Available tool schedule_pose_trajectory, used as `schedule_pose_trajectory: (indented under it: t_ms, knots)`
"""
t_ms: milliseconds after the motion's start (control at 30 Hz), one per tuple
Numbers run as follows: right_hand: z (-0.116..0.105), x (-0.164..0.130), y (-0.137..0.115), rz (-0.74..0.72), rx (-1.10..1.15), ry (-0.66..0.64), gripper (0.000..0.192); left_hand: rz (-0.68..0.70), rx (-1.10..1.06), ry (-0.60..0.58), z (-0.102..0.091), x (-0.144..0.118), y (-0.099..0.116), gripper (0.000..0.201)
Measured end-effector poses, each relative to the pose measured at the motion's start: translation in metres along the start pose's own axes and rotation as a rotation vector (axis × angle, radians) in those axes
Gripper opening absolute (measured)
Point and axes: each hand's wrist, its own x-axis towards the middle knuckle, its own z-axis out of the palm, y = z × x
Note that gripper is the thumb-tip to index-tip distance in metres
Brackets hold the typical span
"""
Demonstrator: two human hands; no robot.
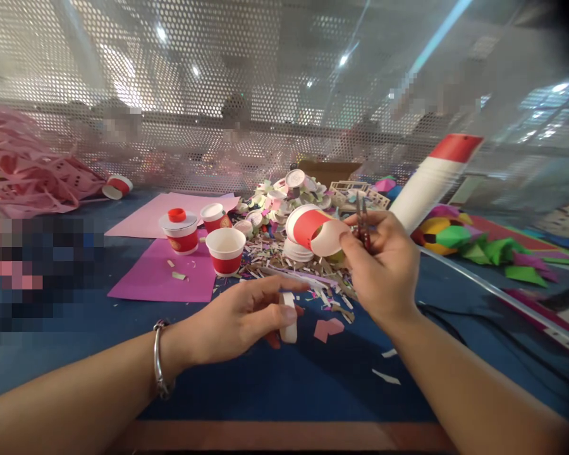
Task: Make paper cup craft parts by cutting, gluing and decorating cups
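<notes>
My right hand (384, 265) is raised over the blue table (284, 385) and grips small scissors (361, 221) together with a red-and-white paper cup (315, 230) tipped on its side. My left hand (244, 319), a metal bracelet (160, 366) on its wrist, rests low on the table and pinches a white ring cut from a cup (289, 316). A small pink paper piece (327, 328) lies just right of that ring. Behind both hands lies a heap of paper scraps and cut cup parts (284, 208).
Upright red-and-white cups (226, 250), one with a red cap on its lid (180, 230), stand on pink and magenta paper sheets (171, 272). A tall stack of cups (429, 180) leans at right, beside colourful folded paper (483, 249). Pink paper pile (33, 170) at far left; perforated metal screen (218, 95) behind.
</notes>
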Motion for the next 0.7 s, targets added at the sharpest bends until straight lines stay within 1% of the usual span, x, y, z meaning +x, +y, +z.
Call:
schedule_pose_trajectory:
  t_ms: [67, 133, 200, 300, 467, 600, 700]
  knots:
    - [-0.002, 0.009, 0.011, 0.011, 0.028, 0.039, 0.016, 0.012, -0.046, 0.107, 0.000, 0.002, 0.001, 0.041]
    - [-0.002, 0.018, 0.020, 0.062, 0.048, 0.045, 0.018, 0.022, -0.090, 0.201, 0.001, 0.003, 0.004, 0.032]
    - [-0.001, 0.024, 0.027, 0.127, 0.077, 0.058, 0.019, 0.033, -0.124, 0.248, 0.001, 0.003, 0.005, 0.022]
    - [0.002, 0.031, 0.033, 0.192, 0.096, 0.062, 0.018, 0.045, -0.139, 0.253, 0.001, 0.003, 0.006, 0.019]
    - [0.010, 0.040, 0.038, 0.223, 0.087, 0.066, 0.017, 0.055, -0.121, 0.234, 0.002, 0.001, 0.004, 0.021]
    - [0.011, 0.045, 0.042, 0.181, 0.057, 0.054, 0.018, 0.056, -0.120, 0.231, 0.002, 0.000, 0.006, 0.020]
    - [0.009, 0.043, 0.043, 0.098, 0.011, -0.005, 0.021, 0.036, -0.221, 0.243, 0.001, 0.001, 0.006, 0.020]
